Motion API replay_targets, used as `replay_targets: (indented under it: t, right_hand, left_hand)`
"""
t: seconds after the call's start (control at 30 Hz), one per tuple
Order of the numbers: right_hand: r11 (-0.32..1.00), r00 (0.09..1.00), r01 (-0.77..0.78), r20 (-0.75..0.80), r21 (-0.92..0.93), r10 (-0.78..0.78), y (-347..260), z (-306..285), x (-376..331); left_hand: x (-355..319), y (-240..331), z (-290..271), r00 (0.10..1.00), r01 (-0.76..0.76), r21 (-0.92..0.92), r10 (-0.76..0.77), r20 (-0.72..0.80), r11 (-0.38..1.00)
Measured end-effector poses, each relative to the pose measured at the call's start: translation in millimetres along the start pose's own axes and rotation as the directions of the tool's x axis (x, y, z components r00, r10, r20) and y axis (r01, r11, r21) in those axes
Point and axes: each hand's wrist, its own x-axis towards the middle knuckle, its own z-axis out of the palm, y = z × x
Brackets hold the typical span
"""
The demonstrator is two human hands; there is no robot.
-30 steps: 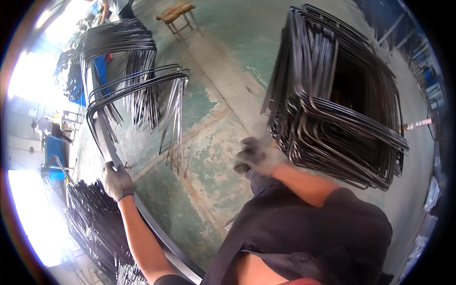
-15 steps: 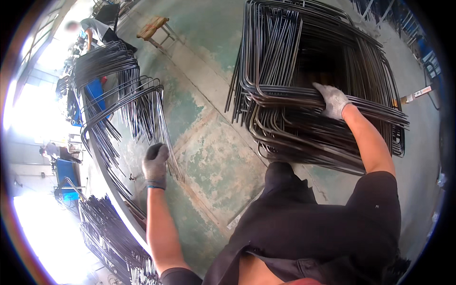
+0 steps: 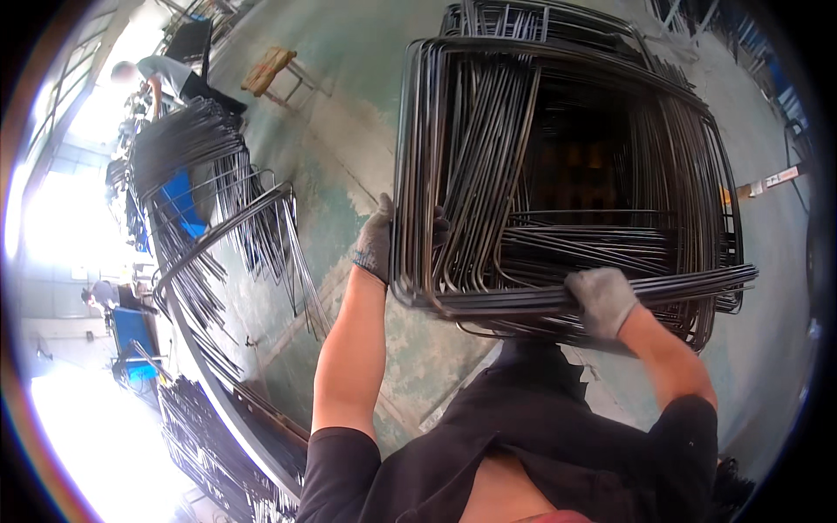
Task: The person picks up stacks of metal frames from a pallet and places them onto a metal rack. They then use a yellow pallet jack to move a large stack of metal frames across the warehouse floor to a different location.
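A bundle of dark bent metal rod frames (image 3: 514,302) with rounded corners is in both of my gloved hands. My left hand (image 3: 375,242) is closed round its upright left side; some fingertips show on the inner side of the rods. Along the near side, my right hand (image 3: 603,301) wraps over the rods from above, its thumb and fingertips partly hidden. Behind and under the bundle stands a large stack of similar rod frames (image 3: 684,166), with a dark hollow in its middle.
More bent rods (image 3: 187,131) hang over a long curved rail (image 3: 196,344) at left, with rod ends sticking out toward me. A wooden-topped stool (image 3: 268,71) stands far left of the stack. Another person (image 3: 174,74) bends beside the far rods. Many rods (image 3: 209,436) lie at lower left.
My left hand has moved right, from beside the hanging rods to the bundle's left side, and closed on it. My right hand has come nearer to me, and the bundle's near side with it.
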Motion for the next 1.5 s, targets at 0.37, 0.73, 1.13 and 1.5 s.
replay_targets:
  t: [0.37, 0.73, 1.13, 1.5]
  right_hand:
    - [1.0, 0.983, -0.011, -0.184, -0.029, 0.006, -26, 14, -13]
    - [0.998, 0.937, -0.027, -0.348, -0.048, 0.009, -18, 39, -12]
    - [0.986, 0.875, -0.103, -0.484, -0.128, 0.029, -8, 55, 43]
    - [0.972, 0.554, -0.234, -0.824, -0.02, 0.117, 8, 66, 57]
  left_hand:
    - [23, 29, -15, 0.949, 0.253, 0.09, -0.229, -0.216, 0.963]
    - [27, 12, -39, 0.967, 0.228, -0.014, -0.228, -0.112, 0.974]
    - [46, 52, -35, 0.906, 0.271, 0.481, -0.052, -0.421, 0.834]
    - [62, 17, -36, 0.882, 0.133, 0.451, 0.102, -0.46, 0.882]
